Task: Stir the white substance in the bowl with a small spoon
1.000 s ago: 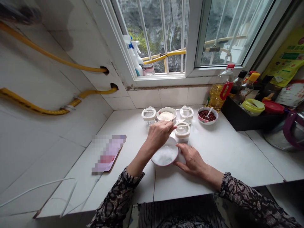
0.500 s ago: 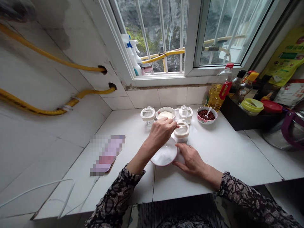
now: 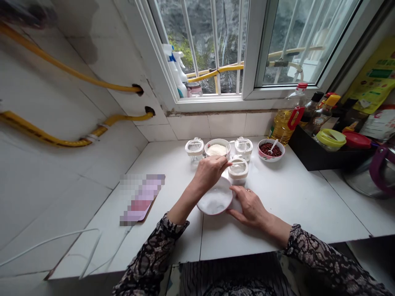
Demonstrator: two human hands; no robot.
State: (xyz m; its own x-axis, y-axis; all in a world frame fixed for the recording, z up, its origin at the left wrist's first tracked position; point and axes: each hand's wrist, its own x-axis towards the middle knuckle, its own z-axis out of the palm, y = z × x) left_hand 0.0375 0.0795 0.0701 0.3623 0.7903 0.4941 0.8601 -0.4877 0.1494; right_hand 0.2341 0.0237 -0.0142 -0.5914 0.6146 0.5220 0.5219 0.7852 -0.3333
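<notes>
My left hand (image 3: 210, 174) is pinched shut on a small white spoon (image 3: 237, 162), which reaches across to an open white seasoning jar (image 3: 238, 171) holding white granules. My right hand (image 3: 251, 208) rests against the rim of a white bowl (image 3: 215, 196) of fine white granules, probably salt, and steadies it on the counter. The bowl sits under my left wrist. Behind them stand a small glass lidded jar (image 3: 194, 149), a bowl of white powder (image 3: 217, 149), and another glass jar (image 3: 243, 149). A floral bowl of reddish-brown peppercorns (image 3: 271, 150) holds a white spoon.
The white tiled counter (image 3: 277, 213) runs under the window. A cooking oil bottle (image 3: 285, 121) and a black tray of bottles (image 3: 317, 154) stand to the right, beside a steel pot (image 3: 370, 174). A blurred pink object (image 3: 140, 199) and a white cable (image 3: 74, 242) lie to the left.
The view has shifted slightly. My hands, the spoon and the bowl keep nearly the same positions.
</notes>
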